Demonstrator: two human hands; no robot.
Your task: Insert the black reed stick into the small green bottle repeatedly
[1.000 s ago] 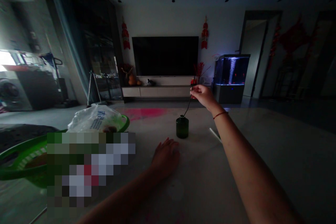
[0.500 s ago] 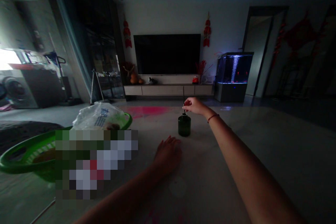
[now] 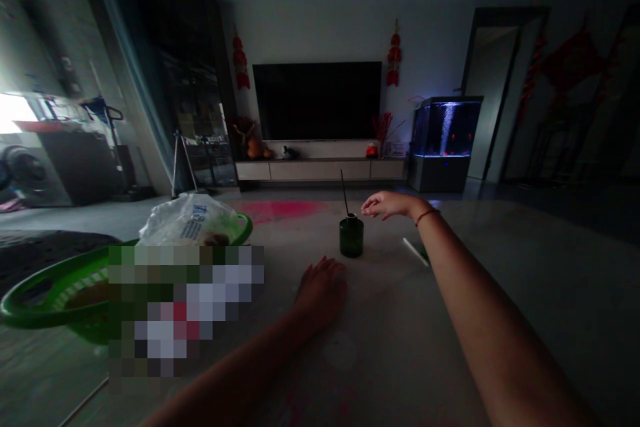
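A small dark green glass bottle (image 3: 351, 238) stands upright on the tabletop. One thin dark stick (image 3: 344, 192) leans out of its neck, tilted to the left. Just right of the bottle's mouth, my right hand (image 3: 389, 205) hovers with loosely bent fingers and nothing visible in them; it does not touch the bottle or stick. My left hand (image 3: 323, 290) rests flat on the table, below and left of the bottle, fingers stretched out. Beside my right forearm lies a thin white stick (image 3: 416, 252), with a small green thing (image 3: 425, 253) partly hidden behind the arm.
On the left sits a green plastic basket (image 3: 35, 317) with a white plastic bag (image 3: 187, 221) on it; a blurred-out patch covers its front. Pink colouring marks the table's far edge. Beyond are a low cabinet (image 3: 320, 171), a television and a lit fish tank (image 3: 445, 130).
My right hand has let go of the dark stick and moved right. The stick now leans left in the bottle. The white stick has come into view; my left hand stays put.
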